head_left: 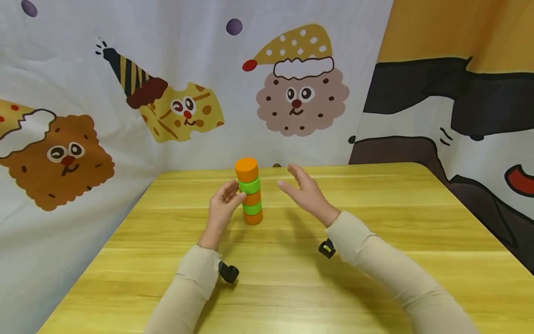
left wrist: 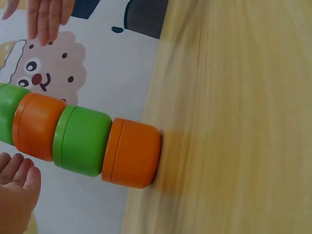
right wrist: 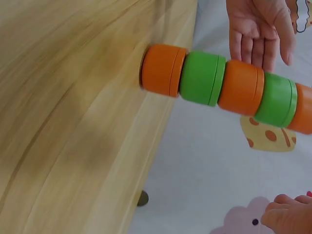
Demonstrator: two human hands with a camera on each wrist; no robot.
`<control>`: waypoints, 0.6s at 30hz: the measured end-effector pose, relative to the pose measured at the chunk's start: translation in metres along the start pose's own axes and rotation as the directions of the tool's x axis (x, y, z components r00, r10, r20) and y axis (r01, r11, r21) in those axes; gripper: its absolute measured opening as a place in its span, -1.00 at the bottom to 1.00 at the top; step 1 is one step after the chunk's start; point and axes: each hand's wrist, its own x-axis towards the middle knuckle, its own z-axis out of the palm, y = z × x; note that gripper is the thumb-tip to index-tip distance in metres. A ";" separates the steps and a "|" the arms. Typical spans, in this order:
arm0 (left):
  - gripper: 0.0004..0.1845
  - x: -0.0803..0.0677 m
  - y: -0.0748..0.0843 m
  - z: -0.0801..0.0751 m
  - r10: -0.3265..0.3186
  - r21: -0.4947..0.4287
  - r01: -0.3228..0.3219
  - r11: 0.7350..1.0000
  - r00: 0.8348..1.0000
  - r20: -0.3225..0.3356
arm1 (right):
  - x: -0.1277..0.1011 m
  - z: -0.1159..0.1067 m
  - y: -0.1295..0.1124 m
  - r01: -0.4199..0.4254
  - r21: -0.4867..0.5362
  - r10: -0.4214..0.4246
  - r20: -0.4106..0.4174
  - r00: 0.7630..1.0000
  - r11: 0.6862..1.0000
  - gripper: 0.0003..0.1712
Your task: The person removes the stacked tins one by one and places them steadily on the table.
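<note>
Several round, lidded-looking pieces, orange and green by turns, stand in one upright tower on the table. Its bottom orange piece rests on the wood, and an orange piece tops it. My left hand is just left of the tower, fingers loosely bent and thumb toward it; whether it touches, I cannot tell. In the right wrist view the tower partly hides the left fingers. Off to the right, my right hand hovers apart from the tower, palm facing it, fingers extended, holding nothing.
The wooden table reaches back to a white cloth printed with cartoon food figures. A darker patterned cloth hangs at the right. A small black device sits at each wrist below the sleeves.
</note>
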 end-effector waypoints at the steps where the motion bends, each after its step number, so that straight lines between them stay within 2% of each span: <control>1: -0.43 0.001 -0.001 0.001 -0.002 -0.009 0.002 1.000 1.000 -0.006 | 0.002 0.002 -0.001 0.007 0.003 -0.007 -0.002 1.000 1.000 -0.16; 11: -0.47 0.009 -0.010 0.007 0.038 -0.120 -0.042 0.992 0.999 -0.037 | 0.020 0.021 -0.009 0.056 0.092 -0.054 -0.020 0.998 0.994 -0.27; 18: -0.51 0.010 -0.015 0.006 0.051 -0.166 -0.053 0.985 0.998 -0.021 | 0.030 0.030 -0.013 0.023 0.097 -0.020 -0.024 1.000 0.995 -0.27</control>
